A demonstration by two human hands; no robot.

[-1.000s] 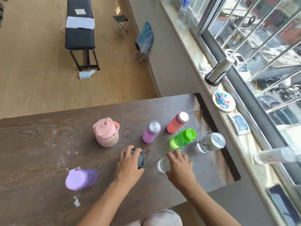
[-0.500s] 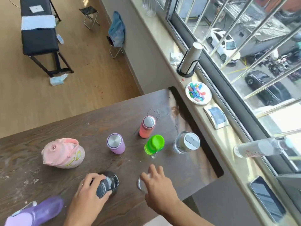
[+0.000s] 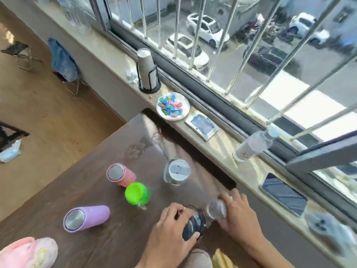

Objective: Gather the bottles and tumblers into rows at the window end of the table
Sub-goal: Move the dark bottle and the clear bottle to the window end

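Note:
My left hand (image 3: 170,232) grips a dark-lidded bottle (image 3: 194,224) near the front edge of the wooden table (image 3: 119,151). Right beside it, my right hand (image 3: 238,215) holds a clear glass tumbler (image 3: 216,208). Farther in stand a clear tumbler with a grey lid (image 3: 176,172), a green-capped bottle (image 3: 136,193), a salmon-pink flask (image 3: 119,175) and a lilac flask (image 3: 85,218). A pink jug-shaped bottle (image 3: 27,252) shows at the bottom left corner.
The window sill (image 3: 222,144) runs along the table's right end, carrying a cup holder (image 3: 147,72), a plate of coloured pieces (image 3: 172,106), a small device (image 3: 201,125), a lying clear bottle (image 3: 251,147) and a phone (image 3: 283,194). Floor lies left.
Both hands have carried the dark-lidded bottle and the glass tumbler rightward toward the window end. The view has swung right; the purple bottle at the left has gone out of frame.

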